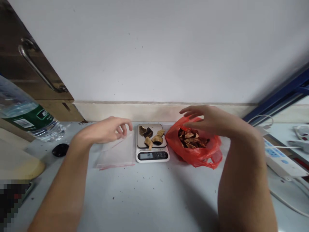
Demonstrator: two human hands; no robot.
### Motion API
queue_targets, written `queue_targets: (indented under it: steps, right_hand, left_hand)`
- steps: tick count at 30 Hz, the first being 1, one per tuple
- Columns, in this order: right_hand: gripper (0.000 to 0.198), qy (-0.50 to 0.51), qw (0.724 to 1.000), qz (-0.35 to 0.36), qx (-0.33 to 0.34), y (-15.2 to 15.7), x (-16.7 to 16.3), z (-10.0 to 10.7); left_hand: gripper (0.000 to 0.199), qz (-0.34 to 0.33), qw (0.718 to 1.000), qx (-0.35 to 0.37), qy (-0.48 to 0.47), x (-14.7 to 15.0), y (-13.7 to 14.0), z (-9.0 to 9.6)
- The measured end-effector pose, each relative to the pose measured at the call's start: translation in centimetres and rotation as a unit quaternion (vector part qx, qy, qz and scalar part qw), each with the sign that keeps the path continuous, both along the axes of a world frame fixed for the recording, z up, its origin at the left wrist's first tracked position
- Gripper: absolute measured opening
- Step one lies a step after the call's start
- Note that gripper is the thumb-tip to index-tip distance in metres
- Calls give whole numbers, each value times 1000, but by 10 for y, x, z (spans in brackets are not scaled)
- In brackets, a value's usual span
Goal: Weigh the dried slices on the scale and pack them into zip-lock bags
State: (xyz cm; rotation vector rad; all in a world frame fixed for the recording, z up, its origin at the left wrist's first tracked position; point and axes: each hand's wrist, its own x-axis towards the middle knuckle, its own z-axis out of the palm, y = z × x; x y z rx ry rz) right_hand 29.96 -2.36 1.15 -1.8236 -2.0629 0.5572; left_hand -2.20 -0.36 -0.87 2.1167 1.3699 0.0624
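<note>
A white digital scale (152, 156) stands mid-table, its display reading what looks like 10.8. Several curved, brown dried pieces (157, 139) lie on its metal plate. Just left of it is a stack of clear zip bags (116, 156) with red edges. My left hand (109, 129) hovers over or rests on the far end of these bags, fingers loosely bent and apart, holding nothing visible. To the right, a red plastic bag (176, 146) is spread wide around more dried pieces (193, 139). Above its far rim, my right hand (205, 120) has its fingers apart and nothing in them.
At the left are a water bottle (31, 117), a black round object (60, 150) and a cabinet handle (41, 69). A white power strip (281, 158) with cables lies at the right, near a blue metal frame (280, 93). A white wall (164, 51) rises behind the table.
</note>
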Motion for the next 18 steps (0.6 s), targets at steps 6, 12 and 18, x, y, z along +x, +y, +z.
queue_targets:
  steps: [6,12,18]
  right_hand:
    - [10,172,980,94,16,1,-53,-8]
    - [37,396,906,108,-103,4,-103,-27]
    - [24,336,935,109,-18,10,-102,-31]
  left_hand:
    - [41,128,965,117,-196,7,-5,13]
    - [50,155,942,102,-280,24,-9,13]
    - [44,159,939,129,-277,26,-11,12]
